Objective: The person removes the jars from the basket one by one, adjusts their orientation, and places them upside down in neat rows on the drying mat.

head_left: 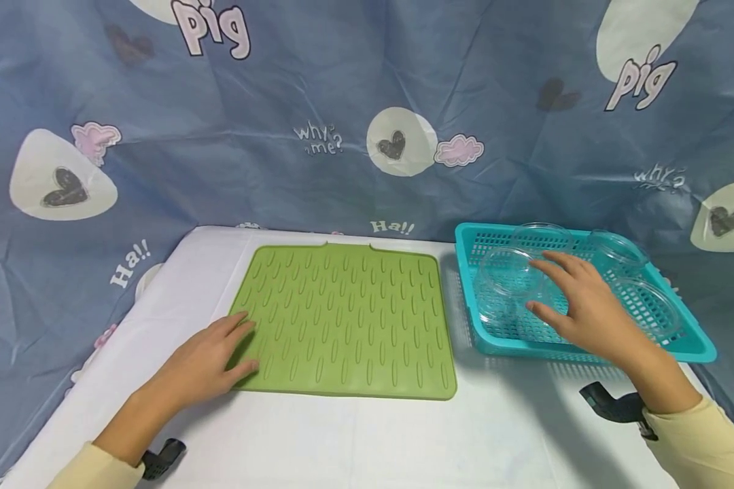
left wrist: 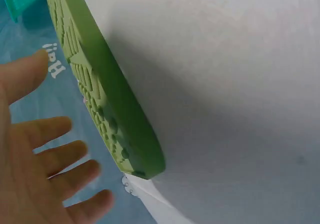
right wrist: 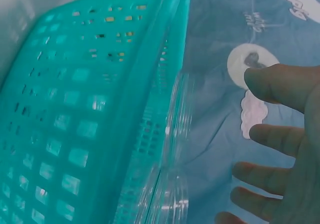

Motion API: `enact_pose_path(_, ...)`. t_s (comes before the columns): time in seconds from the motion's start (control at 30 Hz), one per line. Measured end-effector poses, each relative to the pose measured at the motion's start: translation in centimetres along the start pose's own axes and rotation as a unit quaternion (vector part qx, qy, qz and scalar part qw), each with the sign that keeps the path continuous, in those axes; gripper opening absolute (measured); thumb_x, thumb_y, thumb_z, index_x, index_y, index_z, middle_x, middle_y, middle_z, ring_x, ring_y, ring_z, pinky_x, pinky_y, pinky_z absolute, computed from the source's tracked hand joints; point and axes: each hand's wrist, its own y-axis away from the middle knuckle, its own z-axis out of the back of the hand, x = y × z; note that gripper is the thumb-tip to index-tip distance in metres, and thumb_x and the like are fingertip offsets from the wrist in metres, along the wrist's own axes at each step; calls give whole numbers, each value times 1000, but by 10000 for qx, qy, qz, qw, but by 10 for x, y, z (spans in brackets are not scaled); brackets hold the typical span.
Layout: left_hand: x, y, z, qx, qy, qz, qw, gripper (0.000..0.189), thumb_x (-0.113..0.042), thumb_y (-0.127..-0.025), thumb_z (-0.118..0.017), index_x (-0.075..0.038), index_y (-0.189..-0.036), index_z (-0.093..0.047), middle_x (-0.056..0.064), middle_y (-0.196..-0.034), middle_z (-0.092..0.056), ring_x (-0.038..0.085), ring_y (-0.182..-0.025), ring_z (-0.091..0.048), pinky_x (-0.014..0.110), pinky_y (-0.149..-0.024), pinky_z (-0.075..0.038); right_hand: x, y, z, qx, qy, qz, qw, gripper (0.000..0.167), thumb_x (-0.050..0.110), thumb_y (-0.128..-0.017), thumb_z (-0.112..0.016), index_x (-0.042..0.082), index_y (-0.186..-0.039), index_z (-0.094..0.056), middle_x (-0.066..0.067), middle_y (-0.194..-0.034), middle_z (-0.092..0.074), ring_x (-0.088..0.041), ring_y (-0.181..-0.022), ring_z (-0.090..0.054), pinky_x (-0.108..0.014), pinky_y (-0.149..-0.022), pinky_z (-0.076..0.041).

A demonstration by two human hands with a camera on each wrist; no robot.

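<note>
My right hand (head_left: 590,309) hovers above a turquoise basket (head_left: 544,349), thumb and fingers spread and holding nothing. Just left of its fingertips is a clear round dish (head_left: 504,270), stacked or overlapping with others in the basket. More clear dishes lie behind, at the back right (head_left: 618,246) and under my right wrist (head_left: 651,309). In the right wrist view, the dish edges (right wrist: 176,119) show above the basket rim, apart from the fingers. My left hand (head_left: 204,360) is at the left edge of a green ridged mat (head_left: 348,319), fingers loosely extended; the left wrist view shows it gripping nothing.
The mat and basket sit side by side on a white-covered table (head_left: 367,441), a narrow gap between them. Behind hangs a blue printed cloth (head_left: 318,81), which also runs down the left side. A black wrist device (head_left: 614,404) is on each arm.
</note>
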Motion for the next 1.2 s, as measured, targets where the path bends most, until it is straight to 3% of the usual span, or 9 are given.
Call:
enact_pose_path(0.1, 1, 4, -5, 487, 178, 227, 9984, 67, -41, -89, -70, 6, -134, -56, 29, -143, -51, 48, -130, -51, 60, -105, -46, -3, -1, 0, 130, -74, -77, 9999, 68, 19, -83, -78, 3, -143, -48, -30, -146, -42, -54, -132, -37, -74, -98, -34)
enact_pose_path(0.23, 1, 10, -12, 760, 368, 399, 9956, 71, -45, -88, -70, 7, -134, -55, 30, -143, -50, 49, -131, -49, 61, -103, -47, -4, -4, -3, 325, -124, -101, 9993, 69, 20, -85, -77, 2, -144, -46, -29, -147, -42, -54, -133, -37, -74, -99, -35)
enact_pose_path(0.53, 0, 12, -17, 834, 789, 648, 9913, 81, -44, -86, -72, 8, -142, -45, 31, -151, -39, 52, -138, -40, 63, -109, -41, -8, -12, -10, 761, -180, -286, 9965, 72, 25, -89, -74, 0, -147, -41, -30, -149, -40, -54, -134, -37, -74, -101, -34)
enact_pose_path(0.73, 1, 9, -18, 951, 824, 652, 9899, 91, -53, -85, -71, 10, -144, -43, 32, -153, -36, 53, -141, -35, 64, -111, -39, -13, -19, -9, 1147, -346, -421, 9919, 73, 28, -92, -71, 0, -150, -38, -31, -152, -36, -55, -136, -34, -75, -104, -32)
enact_pose_path(1.03, 1, 6, -16, 1015, 827, 668, 9891, 97, -58, -82, -71, 10, -144, -42, 32, -153, -36, 54, -141, -33, 65, -110, -39, -22, -30, -9, 1622, -524, -819, 9820, 95, 37, -90, -72, 4, -158, -15, -35, -156, -26, -58, -140, -28, -77, -106, -30)
enact_pose_path(1.2, 2, 6, -17, 1003, 849, 693, 9889, 97, -58, -81, -72, 9, -144, -42, 31, -154, -36, 54, -141, -33, 65, -110, -39, -25, -33, -10, 1677, -427, -879, 9810, 101, 40, -87, -75, 7, -159, -13, -35, -156, -25, -58, -140, -28, -76, -106, -32)
